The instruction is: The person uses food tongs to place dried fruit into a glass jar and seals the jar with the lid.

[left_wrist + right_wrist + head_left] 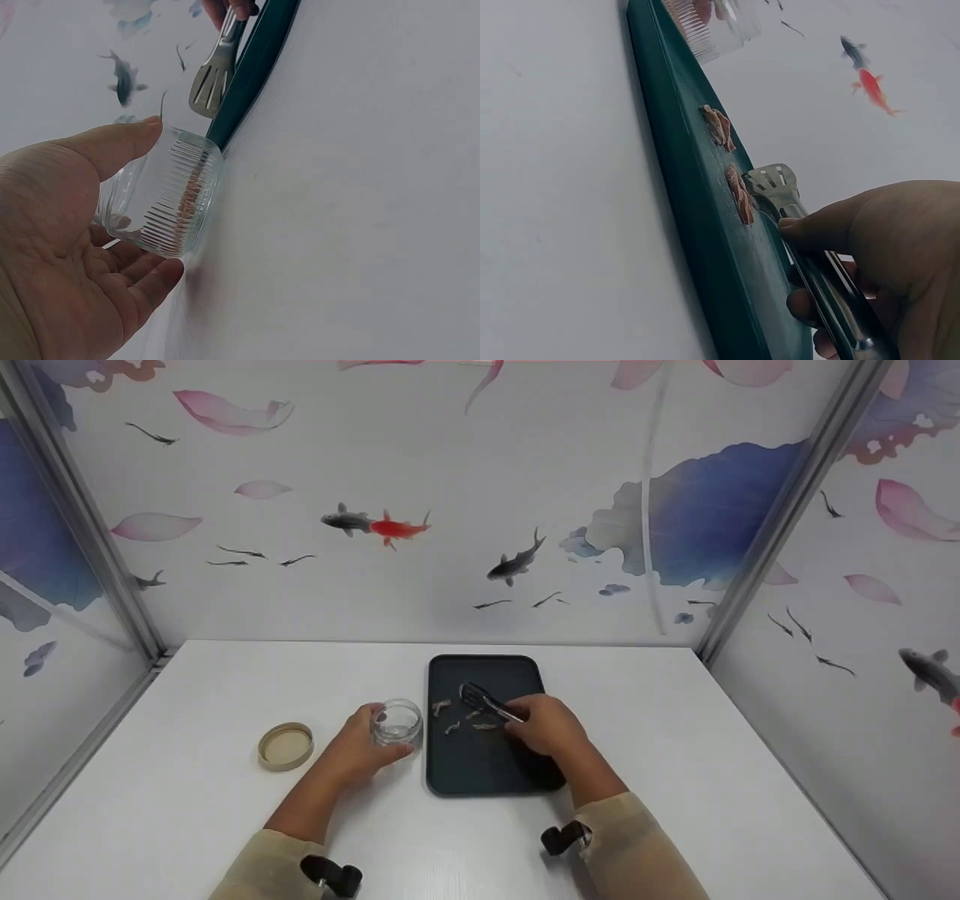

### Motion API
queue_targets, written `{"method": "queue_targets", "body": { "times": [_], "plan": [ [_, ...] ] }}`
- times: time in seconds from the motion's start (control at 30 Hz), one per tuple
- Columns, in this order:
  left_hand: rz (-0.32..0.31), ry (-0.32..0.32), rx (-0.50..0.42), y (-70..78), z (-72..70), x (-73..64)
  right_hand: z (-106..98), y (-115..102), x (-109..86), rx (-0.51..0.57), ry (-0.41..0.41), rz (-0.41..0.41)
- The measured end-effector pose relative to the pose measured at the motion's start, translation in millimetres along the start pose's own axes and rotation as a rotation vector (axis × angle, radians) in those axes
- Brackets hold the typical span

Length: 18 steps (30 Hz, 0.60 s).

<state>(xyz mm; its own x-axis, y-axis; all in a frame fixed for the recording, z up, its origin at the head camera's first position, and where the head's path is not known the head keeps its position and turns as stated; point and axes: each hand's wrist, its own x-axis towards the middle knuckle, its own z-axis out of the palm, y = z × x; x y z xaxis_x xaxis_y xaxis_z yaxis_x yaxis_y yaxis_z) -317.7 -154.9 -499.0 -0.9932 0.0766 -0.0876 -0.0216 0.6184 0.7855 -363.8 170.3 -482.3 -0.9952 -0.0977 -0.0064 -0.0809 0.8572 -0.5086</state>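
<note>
My left hand (365, 748) grips a clear ribbed glass jar (169, 191) by its side, thumb on one side and fingers on the other. The jar stands beside the left edge of a dark green tray (480, 776), its mouth uncovered. Brownish matter shows through its ribbed wall; I cannot tell whether it lies inside. Over the tray, my right hand (551, 725) holds slotted metal tongs (829, 292), tips pointing left. Several small brownish, wrinkled strips lie on the tray, one strip (739, 193) close to the tongs' tips and another strip (718, 127) farther along.
A round beige lid (286, 747) lies on the white table (675, 825), left of the left hand. Printed white panels with fish and petals, the back panel (450, 450) among them, enclose the table at the back and sides.
</note>
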Motion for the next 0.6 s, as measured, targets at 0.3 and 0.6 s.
{"method": "queue_targets", "body": {
  "times": [0.3,0.6],
  "plan": [
    [-0.006,-0.005,-0.008,0.5,0.5,0.5,-4,-2,-0.7,-0.005,0.010,0.000],
    [-0.006,-0.001,0.001,1.7,-0.3,-1.1,-14,-9,-5.8,0.015,0.034,-0.039]
  ]
}}
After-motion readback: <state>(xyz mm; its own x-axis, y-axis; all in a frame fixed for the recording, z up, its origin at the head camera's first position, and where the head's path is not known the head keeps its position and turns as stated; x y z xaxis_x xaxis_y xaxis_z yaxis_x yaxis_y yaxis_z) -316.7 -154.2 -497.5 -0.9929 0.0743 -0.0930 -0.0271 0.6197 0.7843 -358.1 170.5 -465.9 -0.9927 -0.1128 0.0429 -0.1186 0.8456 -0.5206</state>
